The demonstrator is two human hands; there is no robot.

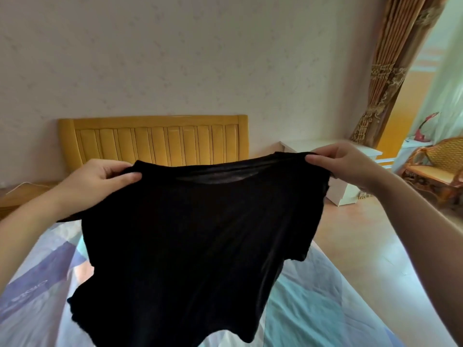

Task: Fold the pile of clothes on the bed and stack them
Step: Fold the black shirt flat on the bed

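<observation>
Black shirt (195,246) held up over the bed (313,296), one hand at each shoulder.

Left hand (100,181) pinches the left shoulder seam, thumb in front and fingers curled behind; right hand (350,164) pinches the right shoulder the same way. Both grips are closed on the cloth, not open. The shirt hangs clear in the air in front of the headboard (155,141), neckline up, hem down toward the person. Its long axis runs top to bottom, tilted a little to the lower left; the shoulder line runs left to right, right end slightly higher. The fabric looks thin, soft and light, drapes limp, and shows through at the collar. Judged unlikely to slip, but it will sag and wrinkle if let slack. Shoulders seem the right hold; pile and stack are not in view.
</observation>
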